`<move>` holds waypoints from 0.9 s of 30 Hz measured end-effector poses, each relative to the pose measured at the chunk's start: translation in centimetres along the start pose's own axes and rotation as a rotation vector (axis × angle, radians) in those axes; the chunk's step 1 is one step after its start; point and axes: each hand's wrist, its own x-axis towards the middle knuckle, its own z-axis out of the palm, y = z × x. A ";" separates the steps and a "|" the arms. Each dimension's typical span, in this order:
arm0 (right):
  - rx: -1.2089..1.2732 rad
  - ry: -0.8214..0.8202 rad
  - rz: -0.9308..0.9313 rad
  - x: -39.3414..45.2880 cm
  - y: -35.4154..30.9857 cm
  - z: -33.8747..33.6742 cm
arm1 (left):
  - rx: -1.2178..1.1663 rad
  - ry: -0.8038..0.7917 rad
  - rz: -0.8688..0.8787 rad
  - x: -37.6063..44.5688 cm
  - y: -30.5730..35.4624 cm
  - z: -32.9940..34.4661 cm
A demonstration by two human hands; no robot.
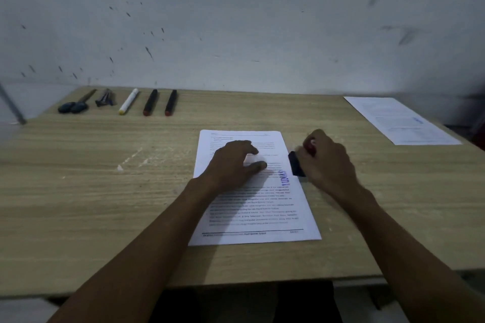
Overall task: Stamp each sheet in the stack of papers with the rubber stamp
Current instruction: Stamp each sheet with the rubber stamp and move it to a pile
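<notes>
Pressing flat on the printed sheet (258,207) (blue mark showing), the left hand (233,164) is lying spread-fingered; the right hand (328,162) is gripping the blocky dark stamp (296,166) over the woodgrain table (105,191).

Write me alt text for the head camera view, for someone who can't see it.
A person's left hand presses flat on a printed sheet bearing a blue stamp mark, while the right hand holds a rubber stamp at the sheet's right edge. On the wooden table, pens and markers line the far left; another stamped sheet lies far right.
</notes>
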 end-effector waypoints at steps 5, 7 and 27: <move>-0.010 0.014 0.120 1.9 2.6 -1.9 | -0.072 0.077 0.013 0.2 -0.6 -0.3; -0.039 -0.008 0.137 2.3 3.2 -1.9 | -0.079 0.082 0.011 0.3 -0.9 -0.2; -0.133 0.010 0.167 3.1 2.2 -0.1 | -0.106 0.178 0.036 -0.2 -2.1 -1.0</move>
